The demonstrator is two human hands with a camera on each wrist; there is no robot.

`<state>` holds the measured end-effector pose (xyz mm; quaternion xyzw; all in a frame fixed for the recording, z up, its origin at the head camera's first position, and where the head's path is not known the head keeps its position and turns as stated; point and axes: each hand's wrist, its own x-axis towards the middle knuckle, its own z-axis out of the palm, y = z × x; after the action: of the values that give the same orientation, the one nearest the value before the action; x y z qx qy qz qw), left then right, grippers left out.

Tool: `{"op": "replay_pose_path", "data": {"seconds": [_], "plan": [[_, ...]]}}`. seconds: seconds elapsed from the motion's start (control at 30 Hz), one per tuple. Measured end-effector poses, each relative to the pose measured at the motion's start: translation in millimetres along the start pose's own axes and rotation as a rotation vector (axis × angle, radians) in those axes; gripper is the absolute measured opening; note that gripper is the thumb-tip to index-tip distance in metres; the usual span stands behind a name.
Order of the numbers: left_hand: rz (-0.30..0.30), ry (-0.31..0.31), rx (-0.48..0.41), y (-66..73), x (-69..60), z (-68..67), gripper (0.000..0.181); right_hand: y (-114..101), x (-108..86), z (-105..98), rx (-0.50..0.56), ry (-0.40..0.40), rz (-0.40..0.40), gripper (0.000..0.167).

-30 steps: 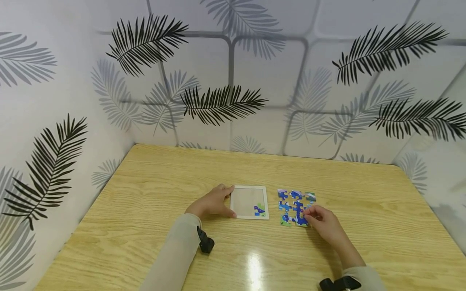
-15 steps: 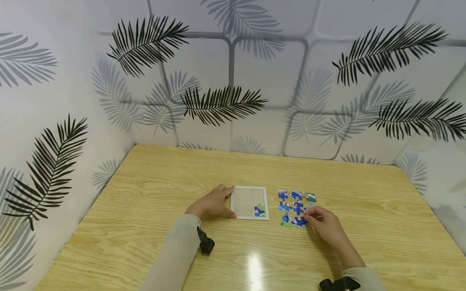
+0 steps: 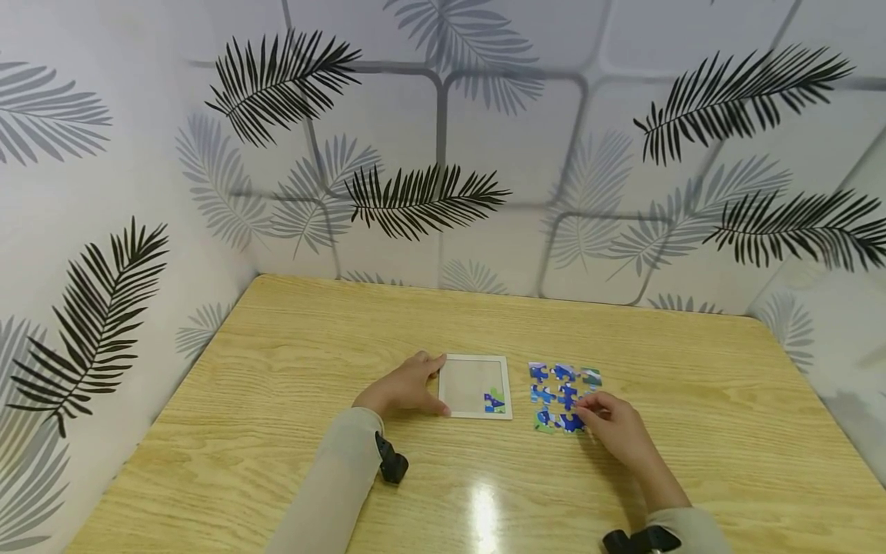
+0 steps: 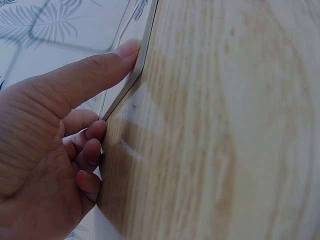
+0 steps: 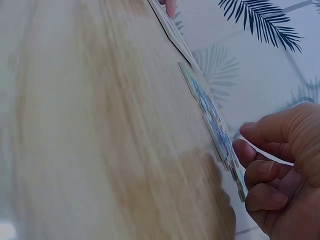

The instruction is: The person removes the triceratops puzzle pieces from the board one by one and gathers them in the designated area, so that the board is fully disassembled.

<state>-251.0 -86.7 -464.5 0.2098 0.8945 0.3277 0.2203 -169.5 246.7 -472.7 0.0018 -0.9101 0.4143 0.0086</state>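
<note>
A square, white-rimmed puzzle frame lies flat on the table. Blue-and-green puzzle pieces fill its lower right corner. My left hand grips the frame's left side, thumb at the near corner and a finger at the far one; the left wrist view shows the thumb on the rim. Right of the frame lies a group of loose blue puzzle pieces. My right hand has its bent fingertips at the group's right edge, thumb and forefinger close together. Whether a piece is between them is hidden.
The wooden table extends on all sides of the puzzle. At its back stands a pale wall with a leaf pattern. Each wrist wears a black camera mount. Light glares off the tabletop near the front.
A gap has opened between the middle and the lower loose puzzle pieces near my right fingertips. My right hand has shifted very slightly left; my left hand stays on the frame.
</note>
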Motion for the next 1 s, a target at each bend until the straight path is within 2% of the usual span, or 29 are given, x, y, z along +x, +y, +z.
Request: {"op": "replay_pose_path", "data": {"seconds": [0.3, 0.53, 0.63, 0.83, 1.0], "plan": [[-0.004, 0.002, -0.007, 0.2, 0.1, -0.3, 0.098, -16, 6.1, 13, 0.023, -0.029, -0.027, 0.012], [-0.008, 0.002, -0.008, -0.1, 0.2, -0.4, 0.097, -31, 13.3, 32, 0.04, -0.06, -0.083, 0.005], [-0.012, 0.0, -0.013, -0.3, 0.0, -0.5, 0.097, -40, 15.3, 44, 0.045, -0.078, -0.082, 0.005], [-0.013, 0.0, -0.015, -1.0, -0.8, -0.3, 0.098, -57, 17.7, 66, 0.067, -0.132, -0.075, 0.015], [-0.01, -0.001, -0.025, 0.5, -1.4, -0.7, 0.098, -66, 20.6, 77, 0.062, -0.156, -0.08, 0.024]]}}
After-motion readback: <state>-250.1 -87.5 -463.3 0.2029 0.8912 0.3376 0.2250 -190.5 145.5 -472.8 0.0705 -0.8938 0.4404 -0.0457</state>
